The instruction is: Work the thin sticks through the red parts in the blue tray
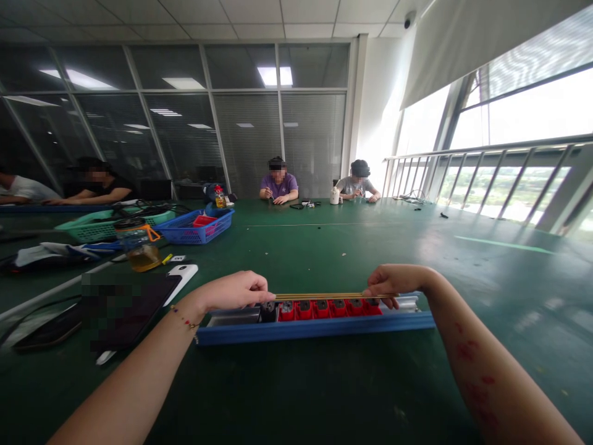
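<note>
A long blue-edged metal channel (315,329) lies on the table in front of me. Inside it sits a row of several red socket modules (322,309) with dark tops, and a black block (267,313) stands at their left end. Thin brass-coloured strips (319,296) run lengthwise along the far side of the modules; whether they rest on them I cannot tell. My left hand (245,289) pinches the strips near their left end, above the black block. At the right end my right hand (393,282) pinches them too, wrist bent, with its fingertips partly hidden.
To the left are a dark tablet or phone (139,309), a jar with an orange handle (142,247), a blue basket (197,227) and a green basket (88,226). Several co-workers sit across and along the green table (301,259). A railing (491,176) borders the right.
</note>
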